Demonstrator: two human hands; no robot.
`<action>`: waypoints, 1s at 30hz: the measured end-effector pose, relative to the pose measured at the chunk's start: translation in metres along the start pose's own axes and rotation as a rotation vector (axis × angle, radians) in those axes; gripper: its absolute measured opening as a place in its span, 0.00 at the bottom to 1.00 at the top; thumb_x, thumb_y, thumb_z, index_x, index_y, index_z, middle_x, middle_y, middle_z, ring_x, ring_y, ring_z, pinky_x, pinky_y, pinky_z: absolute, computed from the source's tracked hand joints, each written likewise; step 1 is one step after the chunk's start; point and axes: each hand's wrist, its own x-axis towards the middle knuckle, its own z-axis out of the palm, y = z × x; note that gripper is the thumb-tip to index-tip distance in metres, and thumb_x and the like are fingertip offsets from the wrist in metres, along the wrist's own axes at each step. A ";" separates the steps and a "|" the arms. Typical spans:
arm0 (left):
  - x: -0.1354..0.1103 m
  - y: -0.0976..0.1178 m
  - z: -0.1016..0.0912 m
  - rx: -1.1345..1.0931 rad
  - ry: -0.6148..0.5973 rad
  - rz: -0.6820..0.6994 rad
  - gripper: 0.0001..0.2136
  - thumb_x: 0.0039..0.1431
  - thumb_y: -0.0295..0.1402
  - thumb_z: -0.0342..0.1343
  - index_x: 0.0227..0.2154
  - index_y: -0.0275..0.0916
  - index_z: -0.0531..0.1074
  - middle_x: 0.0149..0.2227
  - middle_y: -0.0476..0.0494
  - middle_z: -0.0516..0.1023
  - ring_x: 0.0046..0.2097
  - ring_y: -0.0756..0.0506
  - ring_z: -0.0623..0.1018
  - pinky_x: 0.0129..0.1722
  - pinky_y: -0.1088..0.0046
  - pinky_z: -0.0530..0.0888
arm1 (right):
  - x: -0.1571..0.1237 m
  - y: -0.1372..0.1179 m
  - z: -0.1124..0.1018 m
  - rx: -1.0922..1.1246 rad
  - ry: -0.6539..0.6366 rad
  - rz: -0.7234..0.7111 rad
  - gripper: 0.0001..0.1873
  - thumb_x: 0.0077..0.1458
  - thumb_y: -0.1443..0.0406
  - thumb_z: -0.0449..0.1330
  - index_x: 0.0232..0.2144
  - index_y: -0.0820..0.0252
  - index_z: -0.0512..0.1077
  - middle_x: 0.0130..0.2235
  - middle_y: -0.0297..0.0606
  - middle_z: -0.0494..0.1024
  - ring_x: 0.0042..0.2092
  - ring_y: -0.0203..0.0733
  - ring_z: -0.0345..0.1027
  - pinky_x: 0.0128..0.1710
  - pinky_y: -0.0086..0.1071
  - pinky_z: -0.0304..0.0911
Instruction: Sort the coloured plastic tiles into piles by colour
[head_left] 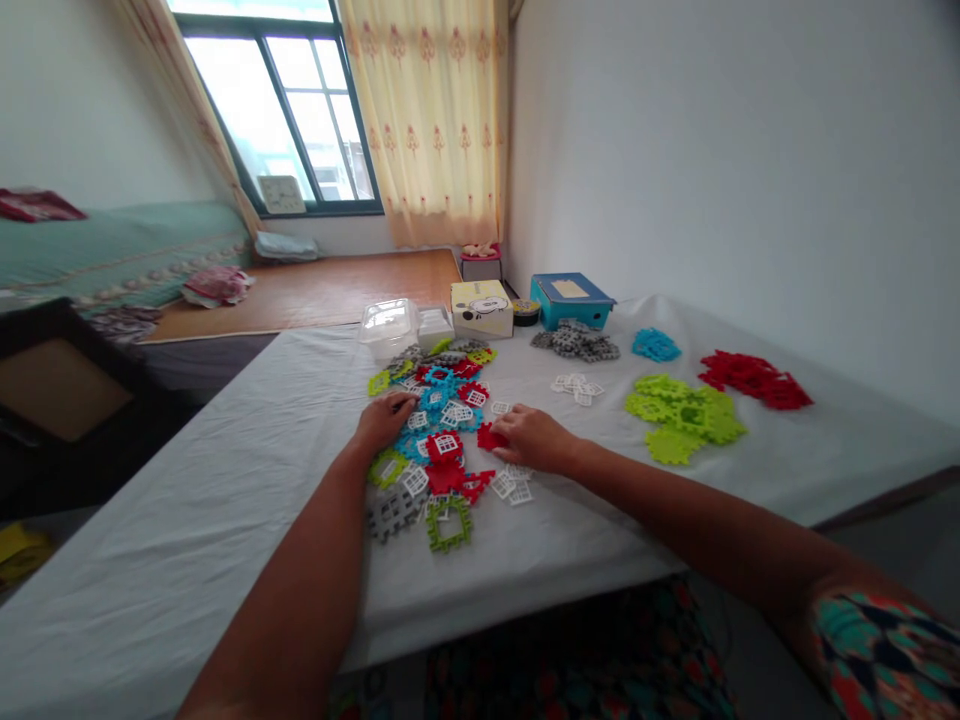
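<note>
A mixed heap of flat plastic building pieces (pixel 437 402) in blue, red, green, grey and white lies on the table between my hands. My left hand (pixel 385 421) rests at the heap's left side with its fingers curled in; whatever they may hold is hidden. At the right edge of the heap, my right hand (pixel 536 438) has its fingers closed on a red building piece (pixel 489 437). Small white window pieces (pixel 512 486) lie just below that hand. A green square frame piece (pixel 449 525) sits at the near end of the heap.
Sorted piles stand to the right: grey pieces (pixel 576 342), white windows (pixel 577 388), blue pieces (pixel 656 345), green pieces (pixel 684 418) and red pieces (pixel 754 379). Along the back are a clear plastic container (pixel 388 328), a yellow box (pixel 482 310) and a blue box (pixel 571 300), near the wall.
</note>
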 end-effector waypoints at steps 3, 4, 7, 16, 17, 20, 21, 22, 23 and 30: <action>-0.001 0.003 -0.002 -0.010 -0.003 -0.002 0.18 0.58 0.44 0.47 0.41 0.43 0.78 0.45 0.45 0.80 0.47 0.42 0.77 0.47 0.69 0.71 | -0.002 0.002 0.000 -0.031 0.022 0.017 0.09 0.60 0.63 0.55 0.37 0.60 0.74 0.35 0.44 0.78 0.39 0.43 0.69 0.40 0.32 0.60; -0.001 0.004 -0.003 -0.011 -0.007 -0.002 0.18 0.58 0.44 0.46 0.41 0.43 0.78 0.45 0.44 0.80 0.47 0.42 0.77 0.47 0.69 0.71 | -0.004 0.005 -0.001 -0.020 0.040 0.037 0.10 0.61 0.64 0.54 0.38 0.60 0.74 0.36 0.44 0.78 0.38 0.42 0.70 0.40 0.32 0.60; -0.002 0.005 -0.005 -0.007 -0.015 0.002 0.19 0.58 0.44 0.46 0.42 0.43 0.78 0.45 0.44 0.80 0.47 0.42 0.77 0.46 0.68 0.71 | -0.016 0.024 -0.008 0.047 0.143 0.150 0.11 0.61 0.64 0.53 0.40 0.59 0.74 0.38 0.42 0.78 0.38 0.41 0.71 0.39 0.31 0.61; 0.004 -0.012 -0.001 0.006 -0.031 -0.002 0.21 0.57 0.48 0.46 0.43 0.45 0.77 0.45 0.46 0.80 0.47 0.42 0.77 0.47 0.69 0.71 | -0.131 0.155 -0.062 0.273 0.558 0.808 0.21 0.61 0.57 0.50 0.50 0.62 0.70 0.34 0.41 0.78 0.32 0.41 0.70 0.34 0.31 0.61; 0.005 -0.012 -0.001 0.009 -0.032 -0.003 0.21 0.58 0.48 0.46 0.43 0.44 0.77 0.45 0.46 0.80 0.47 0.42 0.77 0.48 0.69 0.71 | -0.149 0.175 -0.067 0.237 0.601 0.930 0.22 0.60 0.57 0.50 0.50 0.64 0.69 0.34 0.43 0.78 0.31 0.42 0.69 0.33 0.32 0.61; 0.003 -0.009 -0.003 0.017 -0.027 -0.006 0.21 0.58 0.48 0.45 0.43 0.44 0.77 0.46 0.45 0.79 0.47 0.42 0.77 0.48 0.68 0.71 | -0.206 0.236 -0.076 0.045 0.691 1.227 0.22 0.58 0.59 0.52 0.50 0.66 0.70 0.41 0.50 0.78 0.37 0.45 0.70 0.38 0.34 0.60; 0.003 -0.008 -0.003 0.017 -0.024 -0.009 0.21 0.58 0.48 0.45 0.43 0.43 0.77 0.46 0.45 0.79 0.47 0.42 0.77 0.48 0.68 0.71 | -0.224 0.255 -0.076 -0.013 0.700 1.314 0.21 0.58 0.60 0.52 0.49 0.66 0.71 0.43 0.51 0.78 0.40 0.47 0.70 0.40 0.35 0.59; 0.002 -0.007 -0.004 0.015 -0.022 -0.012 0.21 0.58 0.48 0.45 0.43 0.43 0.77 0.46 0.45 0.80 0.47 0.42 0.77 0.49 0.68 0.71 | -0.240 0.274 -0.074 -0.050 0.676 1.378 0.20 0.58 0.61 0.52 0.49 0.66 0.71 0.44 0.52 0.78 0.42 0.48 0.70 0.40 0.35 0.59; 0.001 -0.006 -0.004 0.010 -0.022 -0.014 0.21 0.58 0.48 0.45 0.42 0.43 0.77 0.45 0.45 0.80 0.47 0.42 0.77 0.49 0.68 0.71 | -0.256 0.291 -0.071 -0.073 0.638 1.448 0.19 0.58 0.61 0.53 0.48 0.66 0.72 0.45 0.52 0.78 0.43 0.49 0.70 0.40 0.36 0.58; -0.002 -0.006 -0.002 -0.052 0.007 0.020 0.19 0.59 0.45 0.45 0.41 0.42 0.78 0.42 0.45 0.80 0.45 0.44 0.77 0.47 0.69 0.71 | -0.298 0.344 -0.049 -0.174 0.440 1.472 0.25 0.50 0.63 0.62 0.50 0.69 0.74 0.47 0.63 0.75 0.41 0.52 0.69 0.35 0.41 0.55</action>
